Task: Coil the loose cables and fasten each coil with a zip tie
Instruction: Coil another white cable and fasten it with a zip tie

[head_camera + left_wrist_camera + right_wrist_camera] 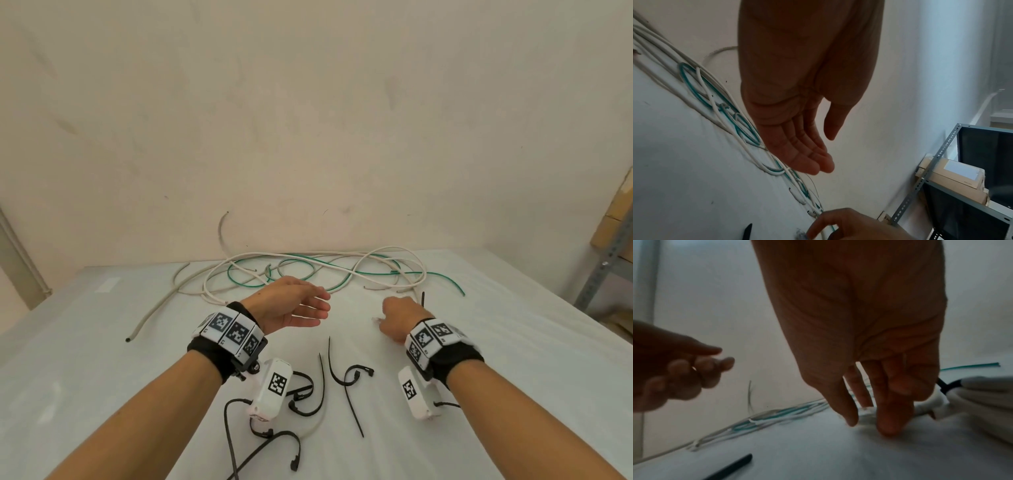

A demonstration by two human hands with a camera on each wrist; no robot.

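Note:
Loose white cables (394,248) and a green cable (445,275) lie tangled along the far edge of the white table (102,342). My left hand (298,306) hovers open in front of the tangle, palm turned right and fingers straight (807,162). My right hand (399,317) is curled down onto the table, and its thumb and fingertips (890,426) pinch a white cable piece. A black zip tie tail (422,298) sticks up just beyond it. Several black zip ties (323,380) lie near my wrists. What sits under the right palm is hidden.
A grey metal shelf (603,270) with cardboard boxes (616,212) stands off the table's right side. A plain wall rises directly behind the cables. One grey-white cable end (137,334) trails toward the left part of the table.

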